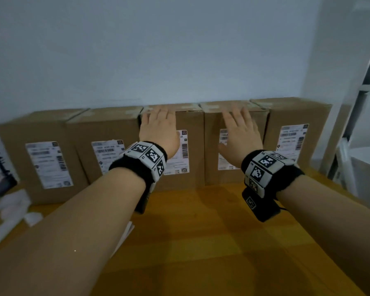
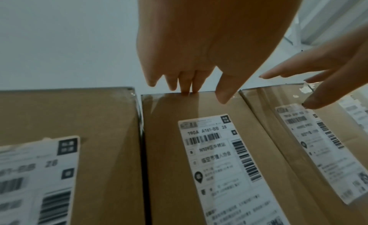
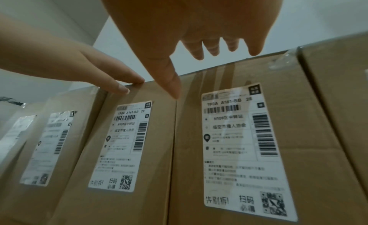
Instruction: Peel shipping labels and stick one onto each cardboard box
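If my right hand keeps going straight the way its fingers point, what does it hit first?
Probably the wall behind the boxes: the right hand points over the top edge of the fourth box, though its depth is unclear.

Head view looks forward-down over forearms at box row point(image 1: 192, 146). Wrist views look along fingers, close, upward at box fronts; both share middle labelled boxes point(image 2: 199, 149).
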A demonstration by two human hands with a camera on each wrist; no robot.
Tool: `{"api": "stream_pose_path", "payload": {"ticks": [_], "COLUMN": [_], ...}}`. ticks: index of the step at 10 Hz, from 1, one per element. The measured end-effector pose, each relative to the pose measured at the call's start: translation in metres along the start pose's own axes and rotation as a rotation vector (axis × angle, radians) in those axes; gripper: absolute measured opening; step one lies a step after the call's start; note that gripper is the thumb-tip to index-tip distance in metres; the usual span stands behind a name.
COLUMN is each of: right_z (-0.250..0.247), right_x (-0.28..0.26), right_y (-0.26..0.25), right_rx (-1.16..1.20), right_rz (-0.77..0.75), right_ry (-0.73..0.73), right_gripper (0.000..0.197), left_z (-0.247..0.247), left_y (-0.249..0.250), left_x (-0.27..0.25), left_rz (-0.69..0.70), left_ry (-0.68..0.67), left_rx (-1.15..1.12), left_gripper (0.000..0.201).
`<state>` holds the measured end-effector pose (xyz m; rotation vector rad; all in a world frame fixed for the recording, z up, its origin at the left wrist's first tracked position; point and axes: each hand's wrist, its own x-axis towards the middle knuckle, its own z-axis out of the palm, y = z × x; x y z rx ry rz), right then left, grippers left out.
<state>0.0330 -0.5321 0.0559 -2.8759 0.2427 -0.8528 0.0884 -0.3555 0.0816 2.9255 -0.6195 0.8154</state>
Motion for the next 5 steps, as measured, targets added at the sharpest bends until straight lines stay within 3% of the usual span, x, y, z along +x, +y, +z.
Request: {"api": "stream_pose_path", "payload": {"ticks": [2,5], "right_z": [0.007,-0.022], "right_x": [0.006,0.007], "right_y": [-0.014,-0.051], "right_rx": [-0.014,0.067], "right_rz": [0.022,0.002], "right_ry": [-0.063,-0.050], "right_gripper": [0.084,0.078], "left_z": [-0.002,-0.027], "left_y": [-0.006,-0.034], "left_x": [0.000,-0.017], "left_rz": [0.034,0.014], "left_ry": [-0.097,-0.054], "left_rx": [0.012,-0.051], "left_gripper": [0.069,0.065]}}
